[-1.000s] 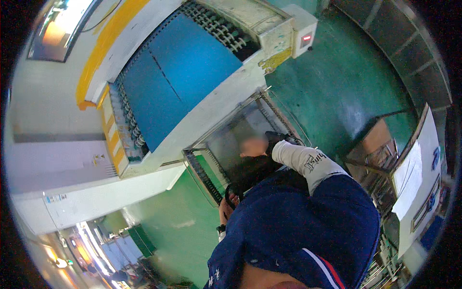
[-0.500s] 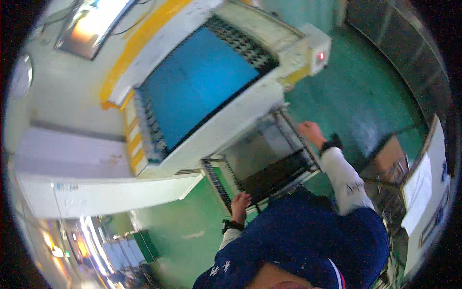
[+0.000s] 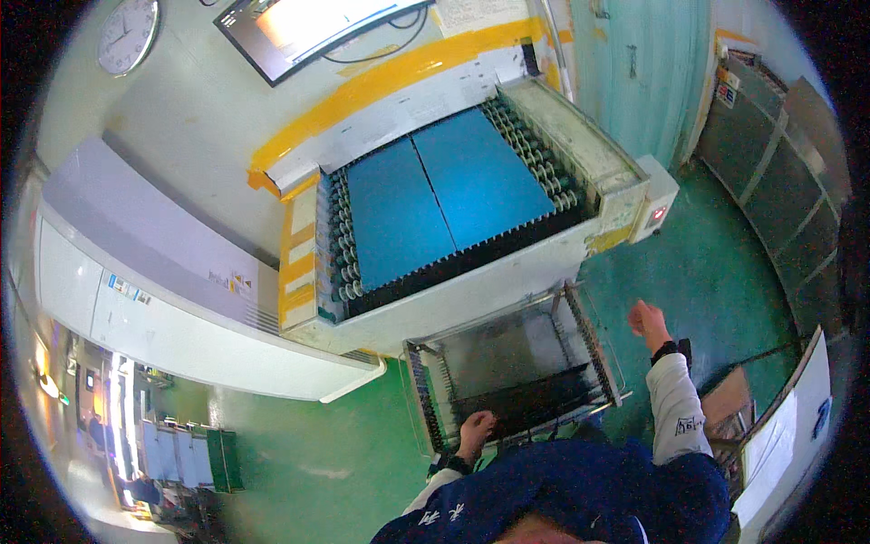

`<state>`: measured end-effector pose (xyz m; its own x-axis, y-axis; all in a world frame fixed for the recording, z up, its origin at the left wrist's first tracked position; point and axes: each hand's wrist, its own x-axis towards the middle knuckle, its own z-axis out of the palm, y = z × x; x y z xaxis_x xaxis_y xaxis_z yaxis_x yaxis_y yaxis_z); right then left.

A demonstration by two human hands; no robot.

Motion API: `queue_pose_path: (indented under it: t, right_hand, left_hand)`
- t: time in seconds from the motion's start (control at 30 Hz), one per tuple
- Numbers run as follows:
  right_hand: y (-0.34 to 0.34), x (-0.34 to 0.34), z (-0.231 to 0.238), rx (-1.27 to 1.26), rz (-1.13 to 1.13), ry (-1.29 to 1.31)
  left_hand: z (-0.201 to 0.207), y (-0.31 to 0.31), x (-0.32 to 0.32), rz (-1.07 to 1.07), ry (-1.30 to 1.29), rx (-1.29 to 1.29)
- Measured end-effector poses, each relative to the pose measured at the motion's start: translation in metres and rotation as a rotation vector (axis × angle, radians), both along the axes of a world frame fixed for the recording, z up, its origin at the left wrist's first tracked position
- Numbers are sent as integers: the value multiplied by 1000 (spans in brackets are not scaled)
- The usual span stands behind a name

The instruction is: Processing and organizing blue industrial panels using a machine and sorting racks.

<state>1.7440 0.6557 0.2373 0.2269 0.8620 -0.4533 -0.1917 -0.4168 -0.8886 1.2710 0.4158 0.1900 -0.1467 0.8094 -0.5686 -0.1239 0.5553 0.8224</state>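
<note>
My left hand (image 3: pixel 476 432) is over the near left corner of a metal slotted rack (image 3: pixel 620 399), its fingers curled and nothing visible in them. Beyond the rack's right side, my right hand (image 3: pixel 646 323) is raised over the floor, closed in a loose fist with nothing showing in it. Dark panels stand upright in the near part of the rack. Ahead, two blue panels, a left panel (image 3: pixel 394 213) and a right panel (image 3: pixel 485 172), lie side by side on a roller conveyor (image 3: pixel 535 163), out of reach of both hands.
A white machine housing (image 3: pixel 208 313) runs along the left. A small control box (image 3: pixel 654 199) sits at the conveyor's right end. A screen (image 3: pixel 299 32) hangs above. Cardboard and a white board (image 3: pixel 787 417) stand at right on the green floor (image 3: pixel 308 462).
The view has turned, so the conveyor and rack appear straighter and sharper. The gap between the blue panels shows clearly. My right hand is farther from the rack's right side.
</note>
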Motion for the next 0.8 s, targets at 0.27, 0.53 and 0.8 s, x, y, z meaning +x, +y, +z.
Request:
queue_pose_path:
  t: [0.27, 0.53, 0.8]
  right_hand:
    - [90, 76, -33, -38, -74, 330]
    - [150, 123, -45, -72, -91, 431]
    - [205, 138, -56, -100, -62, 497]
  left_hand:
    - [16, 2, 34, 156, 441, 55]
    - [-6, -13, 152, 581, 357, -9]
    - [53, 9, 241, 421, 200, -168]
